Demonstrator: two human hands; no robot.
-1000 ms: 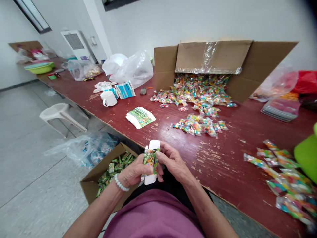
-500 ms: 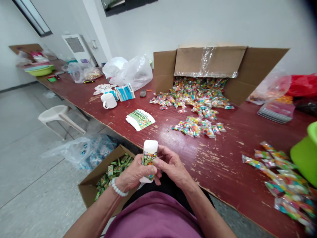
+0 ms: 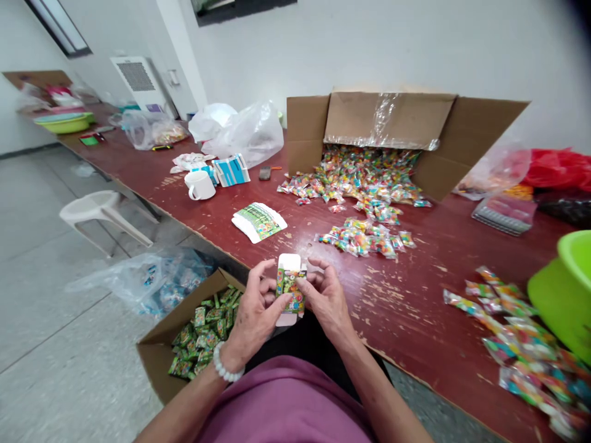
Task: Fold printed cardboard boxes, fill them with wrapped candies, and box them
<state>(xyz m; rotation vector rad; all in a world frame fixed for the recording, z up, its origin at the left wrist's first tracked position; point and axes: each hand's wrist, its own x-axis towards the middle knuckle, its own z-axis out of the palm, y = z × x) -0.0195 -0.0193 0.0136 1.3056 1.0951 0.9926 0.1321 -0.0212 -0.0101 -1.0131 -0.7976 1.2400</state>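
Between my two hands, in front of my lap, is a small green printed candy box (image 3: 290, 286) with white end flaps sticking out at top and bottom. My left hand (image 3: 258, 304), with a pale bead bracelet on its wrist, grips the left side, thumb across the front. On the right side, my right hand (image 3: 325, 298) presses its thumb on the printed face, fingers behind. A fanned stack of flat green cartons (image 3: 259, 221) lies on the red table (image 3: 221, 227) beyond. To its right is a small heap of wrapped candies (image 3: 364, 239).
A cardboard box (image 3: 388, 117) spills many candy packets onto the table. Filled green boxes lie in an open carton (image 3: 161, 363) at my lower left, beside a plastic bag (image 3: 161, 283). A white mug (image 3: 200, 185), a green basin (image 3: 566, 289) and a stool (image 3: 99, 209) are also around.
The small box has turned so its printed front and side face me more, and its body looks wider. My left fingers have spread up along its side.
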